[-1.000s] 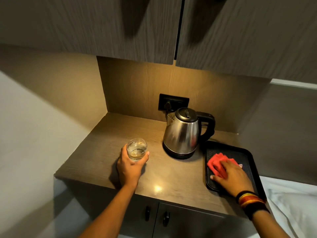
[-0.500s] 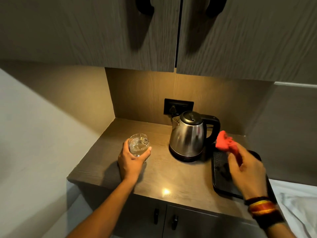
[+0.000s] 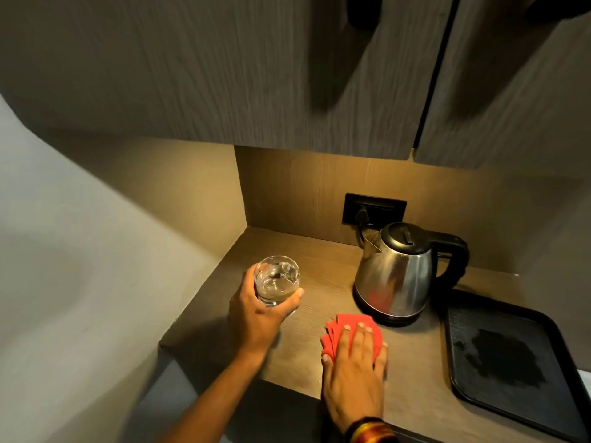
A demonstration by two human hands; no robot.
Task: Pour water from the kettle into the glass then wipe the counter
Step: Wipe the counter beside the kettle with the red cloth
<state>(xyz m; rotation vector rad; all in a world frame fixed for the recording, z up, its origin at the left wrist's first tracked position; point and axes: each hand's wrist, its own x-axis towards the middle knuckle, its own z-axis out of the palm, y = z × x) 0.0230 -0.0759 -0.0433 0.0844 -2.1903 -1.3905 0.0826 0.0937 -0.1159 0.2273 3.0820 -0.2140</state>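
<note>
A steel kettle (image 3: pixel 396 276) with a black lid and handle stands on its base at the back right of the wooden counter (image 3: pixel 323 276). My left hand (image 3: pixel 256 311) is wrapped around a clear glass (image 3: pixel 276 282) holding water, near the counter's left edge. My right hand (image 3: pixel 351 375) lies flat, fingers spread, pressing a folded red cloth (image 3: pixel 351 327) onto the counter just in front of the kettle.
A black tray (image 3: pixel 511 362) lies at the right end of the counter. A black wall socket (image 3: pixel 374 209) with the kettle's plug sits behind the kettle. Upper cabinet doors (image 3: pixel 256 75) hang low overhead. A wall closes the left side.
My right hand lifted the red cloth off the tray, carried it left and pressed it onto the counter in front of the kettle. My left hand stayed on the glass.
</note>
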